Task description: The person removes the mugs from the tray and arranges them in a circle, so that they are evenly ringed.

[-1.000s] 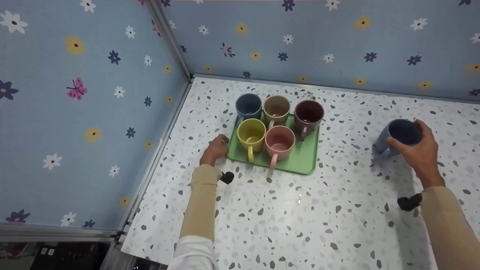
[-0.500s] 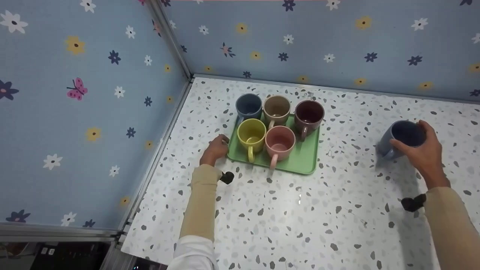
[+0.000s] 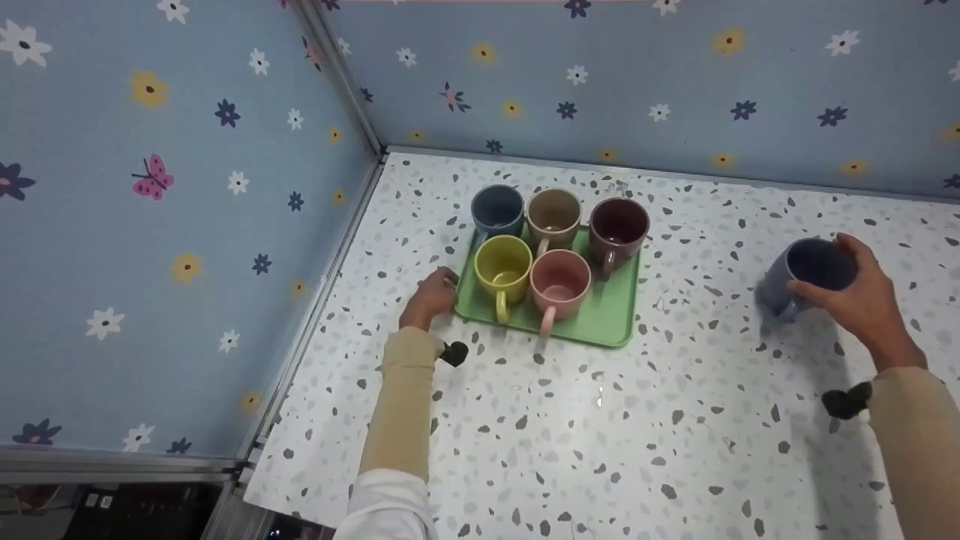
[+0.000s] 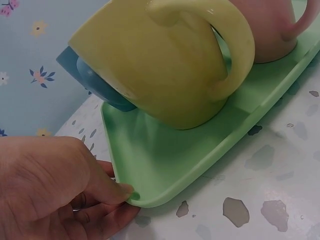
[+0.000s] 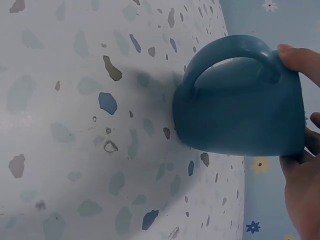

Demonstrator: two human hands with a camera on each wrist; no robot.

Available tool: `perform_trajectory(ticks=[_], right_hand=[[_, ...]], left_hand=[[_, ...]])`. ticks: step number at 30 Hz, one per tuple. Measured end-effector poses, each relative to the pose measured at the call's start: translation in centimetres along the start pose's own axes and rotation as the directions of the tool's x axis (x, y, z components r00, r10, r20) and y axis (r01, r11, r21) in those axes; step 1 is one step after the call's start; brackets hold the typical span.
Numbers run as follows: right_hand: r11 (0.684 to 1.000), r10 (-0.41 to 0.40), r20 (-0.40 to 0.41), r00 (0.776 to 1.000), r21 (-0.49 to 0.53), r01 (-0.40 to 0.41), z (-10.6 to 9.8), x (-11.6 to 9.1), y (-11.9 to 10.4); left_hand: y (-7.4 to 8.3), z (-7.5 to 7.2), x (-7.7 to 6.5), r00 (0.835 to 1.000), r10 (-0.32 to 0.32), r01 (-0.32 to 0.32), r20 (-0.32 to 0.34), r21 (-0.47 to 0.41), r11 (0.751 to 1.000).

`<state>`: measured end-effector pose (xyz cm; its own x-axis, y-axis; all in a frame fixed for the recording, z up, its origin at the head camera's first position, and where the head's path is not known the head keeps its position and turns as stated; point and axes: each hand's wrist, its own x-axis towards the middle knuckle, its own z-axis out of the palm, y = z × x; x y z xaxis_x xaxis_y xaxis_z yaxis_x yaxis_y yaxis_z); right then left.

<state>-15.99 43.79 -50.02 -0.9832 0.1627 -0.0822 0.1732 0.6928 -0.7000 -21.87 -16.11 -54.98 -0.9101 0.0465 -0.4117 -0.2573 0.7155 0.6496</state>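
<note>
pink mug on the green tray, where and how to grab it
Probably best by the handle of the pink mug, coming from the person's side: it points that way, toward the near edge of the green tray. The yellow mug sits close on the left, so that side looks tight.

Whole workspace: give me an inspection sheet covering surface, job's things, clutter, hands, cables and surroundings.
Surface: white speckled tabletop.
Job's things: green tray bearing yellow mug, pink mug, tan mug, maroon mug and rear blue mug; held blue mug off the tray.
Clutter: nothing seen.
Hands: left hand pinches the tray's near-left corner; right hand grips the held blue mug.
Cables: nothing seen.
Surroundings: flower-patterned blue panels, metal framing; dark objects at lower left, unidentifiable.
</note>
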Motion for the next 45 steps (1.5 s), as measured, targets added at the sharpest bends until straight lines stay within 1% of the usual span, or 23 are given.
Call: perform_trajectory(ticks=[5,8,11,16,18,21,26,31,34,39,45], right_hand=[[0.999,-0.010,0.049,0.999,-0.050,0.013,-0.4,0.3,-0.3],[0.997,-0.018,0.072,0.997,-0.070,0.023,-0.6,0.5,-0.4],[0.996,-0.008,0.098,0.995,-0.083,0.016,-0.8,0.6,-0.5],[0.997,0.018,0.156,0.988,-0.079,-0.005,-1.1,0.5,-0.8],[0.998,0.018,0.177,0.984,-0.069,-0.006,-1.2,0.4,-0.9],[0.999,0.004,0.187,0.982,-0.038,0.003,-1.2,0.4,-1.0],[0.999,-0.036,0.146,0.989,0.000,0.036,-0.7,0.4,-0.9],[0.997,-0.073,0.081,0.994,-0.012,0.074,-0.2,0.3,-1.0],[0.995,-0.094,0.043,0.995,-0.018,0.095,0.0,0.4,-1.4],[0.994,-0.109,0.011,0.994,-0.005,0.109,0.4,0.5,-2.1],[0.987,-0.159,-0.023,0.987,0.011,0.160,1.0,0.6,-3.4]], left_hand=[[0.1,0.0,-0.1,1.000,0.009,-0.009,-0.013,-0.007,1.000],[0.2,0.1,-0.1,1.000,0.003,-0.003,-0.012,0.002,1.000],[0.2,0.2,0.0,1.000,-0.007,0.007,-0.006,0.006,1.000],[0.2,0.3,0.1,1.000,-0.011,0.011,-0.004,0.014,1.000],[0.2,0.3,0.1,1.000,-0.005,0.005,-0.010,0.025,1.000],[0.3,0.2,0.0,1.000,-0.001,0.001,-0.012,0.025,1.000],[0.4,0.2,0.0,1.000,-0.004,0.004,-0.006,0.034,0.999],[0.4,0.3,0.1,1.000,-0.015,0.016,-0.005,0.038,0.999],[0.5,0.3,0.1,1.000,-0.021,0.021,-0.008,0.030,0.999],[0.7,0.3,-0.1,1.000,-0.023,0.024,-0.012,0.029,0.999],[1.0,0.3,0.0,0.998,-0.057,0.057,0.004,0.028,0.998]])
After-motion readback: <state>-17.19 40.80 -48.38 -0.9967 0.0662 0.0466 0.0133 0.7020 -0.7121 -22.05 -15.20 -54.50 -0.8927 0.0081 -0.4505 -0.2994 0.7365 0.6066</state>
